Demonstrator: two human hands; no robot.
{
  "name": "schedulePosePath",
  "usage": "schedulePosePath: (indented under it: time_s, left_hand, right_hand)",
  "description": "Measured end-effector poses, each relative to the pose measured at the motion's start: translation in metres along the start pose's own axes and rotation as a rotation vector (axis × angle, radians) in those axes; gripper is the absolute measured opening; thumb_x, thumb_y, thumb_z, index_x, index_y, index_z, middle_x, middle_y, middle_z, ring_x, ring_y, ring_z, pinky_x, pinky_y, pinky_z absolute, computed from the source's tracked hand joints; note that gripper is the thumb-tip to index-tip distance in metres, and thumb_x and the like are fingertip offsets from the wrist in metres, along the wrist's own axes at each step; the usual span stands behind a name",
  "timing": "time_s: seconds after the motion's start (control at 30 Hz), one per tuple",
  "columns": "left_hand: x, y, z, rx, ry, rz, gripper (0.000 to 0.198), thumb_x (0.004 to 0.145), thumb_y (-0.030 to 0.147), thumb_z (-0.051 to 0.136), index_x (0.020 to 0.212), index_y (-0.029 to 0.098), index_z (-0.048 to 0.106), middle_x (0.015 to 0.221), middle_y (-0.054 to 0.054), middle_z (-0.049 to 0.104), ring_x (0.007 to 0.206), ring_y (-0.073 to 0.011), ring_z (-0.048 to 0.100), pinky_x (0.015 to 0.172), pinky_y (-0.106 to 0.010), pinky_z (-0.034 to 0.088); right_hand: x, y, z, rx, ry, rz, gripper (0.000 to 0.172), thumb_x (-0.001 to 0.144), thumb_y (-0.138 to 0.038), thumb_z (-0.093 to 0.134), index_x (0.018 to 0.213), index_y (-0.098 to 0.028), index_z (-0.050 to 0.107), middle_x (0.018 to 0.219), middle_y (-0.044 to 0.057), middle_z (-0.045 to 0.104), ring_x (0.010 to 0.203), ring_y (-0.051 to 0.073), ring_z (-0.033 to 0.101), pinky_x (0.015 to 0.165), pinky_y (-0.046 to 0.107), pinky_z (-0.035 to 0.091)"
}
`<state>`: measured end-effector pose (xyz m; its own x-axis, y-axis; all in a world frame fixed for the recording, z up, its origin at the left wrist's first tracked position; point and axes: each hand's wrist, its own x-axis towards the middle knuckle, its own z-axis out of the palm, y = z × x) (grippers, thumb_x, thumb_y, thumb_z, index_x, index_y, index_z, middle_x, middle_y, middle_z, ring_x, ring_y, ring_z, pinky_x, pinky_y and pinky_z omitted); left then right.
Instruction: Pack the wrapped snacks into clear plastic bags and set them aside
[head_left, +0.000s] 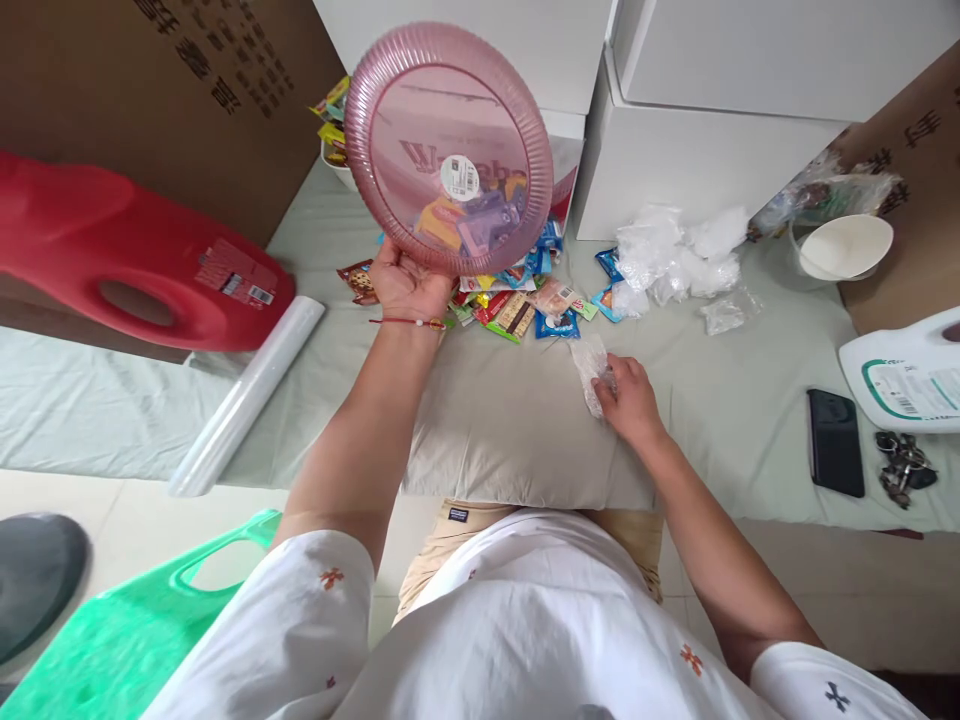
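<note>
The left hand (405, 285) is raised above the sheet-covered mattress (750, 400), its fingers closed on the lower rim of a pink translucent ribbed plate (448, 148). The plate is held tilted with its flat face toward the camera, clear of the sheet, and has a round white barcode sticker (460, 177) near its middle. A red string bracelet (409, 322) circles that wrist. The right hand (631, 400) rests low on the mattress toward the near edge, fingers curled narrowly on a crumpled clear plastic wrapper (589, 362) that lies flat on the sheet; whether it pinches the wrapper or only presses on it cannot be told. Just beyond the wrapper, around the middle of the mattress and partly seen through the plate, lies a heap of small snack packets (525, 310). To the right of the heap is a pile of crumpled clear plastic (667, 255), and past that, near the far right corner, a white bowl (844, 247). Along the right edge lie a white detergent jug (907, 375) on its side, a black phone (835, 442) face down and a bunch of keys (904, 468) just beside it. At the left edge a red jug (112, 250) lies on its side, with a roll of clear film (244, 395) slanting beside it toward the near edge. White boxes (675, 130) and a brown cardboard box (187, 90) stand along the far edge. A green plastic piece with a cut-out handle (135, 630) sits on the floor at the person's left.
</note>
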<state>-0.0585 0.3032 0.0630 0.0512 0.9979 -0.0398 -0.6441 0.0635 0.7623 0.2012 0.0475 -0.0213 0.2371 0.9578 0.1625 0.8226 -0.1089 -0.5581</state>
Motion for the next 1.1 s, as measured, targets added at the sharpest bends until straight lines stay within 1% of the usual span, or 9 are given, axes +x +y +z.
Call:
schedulePosePath:
  time_s: [0.23,0.37,0.43,0.57,0.67,0.77,0.87,0.97,1.1]
  left_hand:
    - [-0.004,0.011,0.018,0.008,-0.019,0.073,0.039,0.104,0.028,0.027,0.097,0.026,0.065,0.092,-0.003,0.075,0.118,-0.0172,0.066,0.105,-0.039,0.056]
    - [-0.051,-0.016,0.032,0.066,-0.102,-0.014,0.038,0.105,0.036,0.036,0.074,0.025,0.055,0.082,-0.001,0.069,0.104,-0.0169,0.067,0.1,-0.038,0.056]
    - [-0.086,-0.037,0.041,0.076,-0.169,-0.105,0.036,0.103,0.043,0.041,0.08,0.024,0.061,0.086,-0.004,0.07,0.108,-0.022,0.069,0.096,-0.041,0.059]
    - [-0.144,-0.079,0.055,0.089,-0.334,-0.296,0.038,0.1,0.052,0.044,0.098,0.023,0.07,0.105,-0.008,0.075,0.112,-0.028,0.07,0.096,-0.046,0.06]
    - [-0.171,-0.1,0.06,0.414,-0.474,-0.206,0.054,0.105,0.055,0.027,0.119,0.024,0.068,0.121,-0.01,0.073,0.118,-0.0286,0.068,0.103,-0.05,0.056]
    - [-0.192,-0.11,0.055,0.832,-0.61,0.015,0.051,0.104,0.053,0.034,0.135,0.024,0.063,0.137,-0.012,0.066,0.133,-0.031,0.058,0.116,-0.054,0.044]
    - [-0.211,-0.113,0.037,1.29,-0.817,0.203,0.044,0.097,0.039,0.056,0.139,0.025,0.064,0.153,-0.014,0.056,0.148,-0.0359,0.044,0.125,-0.064,0.028]
    - [-0.22,-0.117,0.012,1.629,-0.94,0.312,0.044,0.098,0.03,0.055,0.14,0.024,0.064,0.159,-0.015,0.05,0.151,-0.0356,0.041,0.125,-0.067,0.024]
    - [-0.222,-0.12,-0.013,1.675,-0.985,0.39,0.045,0.103,0.033,0.048,0.144,0.024,0.062,0.159,-0.014,0.051,0.151,-0.0312,0.043,0.128,-0.061,0.027]
  right_hand:
    - [0.018,-0.014,-0.028,0.139,0.134,-0.04,0.077,0.092,-0.068,0.058,0.151,-0.02,0.045,0.15,0.021,0.05,0.135,0.034,0.049,0.11,0.057,0.046]
    - [0.012,-0.03,-0.073,0.497,0.193,0.033,0.074,0.095,-0.073,0.049,0.156,-0.033,0.039,0.154,0.015,0.048,0.099,0.022,0.064,0.078,0.039,0.058]
    - [0.002,-0.036,-0.094,0.691,0.152,0.077,0.074,0.092,-0.077,0.05,0.154,-0.039,0.043,0.154,0.012,0.05,0.073,0.014,0.06,0.056,0.03,0.052]
    - [-0.035,-0.039,-0.125,0.995,0.057,0.178,0.056,0.08,-0.069,0.073,0.127,-0.039,0.066,0.106,0.002,0.074,0.04,0.004,0.026,0.031,0.022,0.023]
    - [-0.07,-0.037,-0.144,1.068,0.122,0.216,0.039,0.075,-0.054,0.085,0.108,-0.038,0.071,0.071,-0.006,0.068,0.031,0.004,0.021,0.027,0.02,0.019]
    - [-0.095,-0.031,-0.171,0.919,0.297,0.186,0.038,0.068,-0.04,0.093,0.099,-0.036,0.072,0.07,-0.005,0.071,0.032,0.01,0.044,0.027,0.024,0.036]
    - [-0.099,-0.013,-0.197,0.516,0.498,0.189,0.035,0.062,-0.032,0.095,0.089,-0.03,0.073,0.074,0.0,0.074,0.053,0.021,0.069,0.053,0.037,0.062]
    - [-0.082,0.021,-0.21,0.228,0.534,0.284,0.033,0.068,-0.04,0.09,0.09,-0.024,0.071,0.074,0.003,0.073,0.064,0.024,0.075,0.071,0.041,0.065]
    - [-0.047,0.075,-0.204,0.147,0.534,0.409,0.031,0.073,-0.036,0.085,0.089,-0.021,0.063,0.07,0.002,0.069,0.06,0.022,0.073,0.063,0.035,0.061]
